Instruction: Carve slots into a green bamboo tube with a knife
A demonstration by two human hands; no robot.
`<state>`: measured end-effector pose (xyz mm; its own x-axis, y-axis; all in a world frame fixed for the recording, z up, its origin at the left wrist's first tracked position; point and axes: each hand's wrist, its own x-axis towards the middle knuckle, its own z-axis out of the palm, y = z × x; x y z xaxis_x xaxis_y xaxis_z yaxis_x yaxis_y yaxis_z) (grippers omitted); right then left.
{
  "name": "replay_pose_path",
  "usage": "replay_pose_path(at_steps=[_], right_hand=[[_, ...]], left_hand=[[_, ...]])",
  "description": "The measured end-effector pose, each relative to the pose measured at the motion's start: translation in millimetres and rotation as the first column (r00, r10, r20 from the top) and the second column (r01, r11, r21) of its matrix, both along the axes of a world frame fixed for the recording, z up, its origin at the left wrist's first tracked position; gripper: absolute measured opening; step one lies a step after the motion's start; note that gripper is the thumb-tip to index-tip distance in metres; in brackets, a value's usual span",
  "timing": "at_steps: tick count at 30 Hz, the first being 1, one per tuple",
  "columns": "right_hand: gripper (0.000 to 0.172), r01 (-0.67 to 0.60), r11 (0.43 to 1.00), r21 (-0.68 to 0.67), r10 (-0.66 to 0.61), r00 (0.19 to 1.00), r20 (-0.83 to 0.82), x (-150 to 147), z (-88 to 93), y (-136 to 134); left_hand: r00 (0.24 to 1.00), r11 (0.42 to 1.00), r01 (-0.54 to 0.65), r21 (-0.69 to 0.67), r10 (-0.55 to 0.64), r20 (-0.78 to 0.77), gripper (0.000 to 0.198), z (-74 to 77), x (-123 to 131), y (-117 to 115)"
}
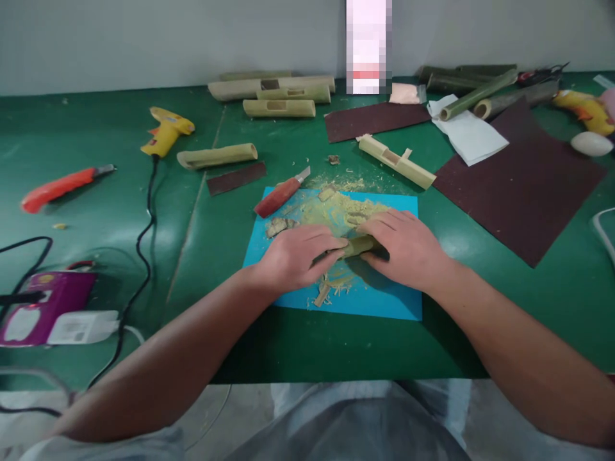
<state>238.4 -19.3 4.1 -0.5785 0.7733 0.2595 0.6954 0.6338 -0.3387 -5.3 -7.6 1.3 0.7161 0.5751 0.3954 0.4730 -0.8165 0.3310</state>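
Observation:
Both my hands meet over a blue mat [403, 307] on the green table. My left hand [295, 256] and my right hand [401, 246] are both closed round a short green bamboo piece [358, 245] lying across the mat, only its middle showing between them. Yellowish shavings [336, 208] and small bamboo chips cover the mat behind the hands. A red-handled carving knife [281, 194] lies at the mat's far left corner, blade pointing away.
Several cut bamboo tubes [278, 96] lie at the back, one notched piece [396, 161] nearer. Dark sandpaper sheets [519, 182] spread to the right. A yellow glue gun [166, 131], an orange utility knife [62, 186] and a purple power strip [48, 307] sit left.

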Motion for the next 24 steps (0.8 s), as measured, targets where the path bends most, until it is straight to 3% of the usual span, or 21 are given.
replay_pose_path(at_steps=[6, 11, 19, 24], right_hand=[[0.019, -0.096, 0.993, -0.070, 0.094, 0.995, -0.031, 0.9, 0.9, -0.2], [0.022, -0.066, 0.996, -0.065, 0.066, 0.998, -0.010, 0.7, 3.4, -2.7], [0.017, -0.050, 0.990, -0.134, 0.034, 0.992, -0.122, 1.1, -1.5, 1.0], [0.012, -0.052, 0.989, -0.140, 0.031, 0.989, -0.148, -0.4, -2.5, 2.2]], left_hand=[[0.996, 0.997, -0.006, -0.076, 0.012, 0.084, 0.015, 5.9, -4.7, -0.6], [0.998, 0.992, 0.052, -0.112, -0.047, 0.048, 0.017, 5.1, -7.4, -2.5], [1.000, 1.000, -0.028, -0.014, 0.028, 0.008, 0.020, 6.1, -10.0, -4.1], [0.997, 0.987, -0.012, -0.163, 0.025, 0.076, 0.018, 6.4, -2.6, -5.5]])
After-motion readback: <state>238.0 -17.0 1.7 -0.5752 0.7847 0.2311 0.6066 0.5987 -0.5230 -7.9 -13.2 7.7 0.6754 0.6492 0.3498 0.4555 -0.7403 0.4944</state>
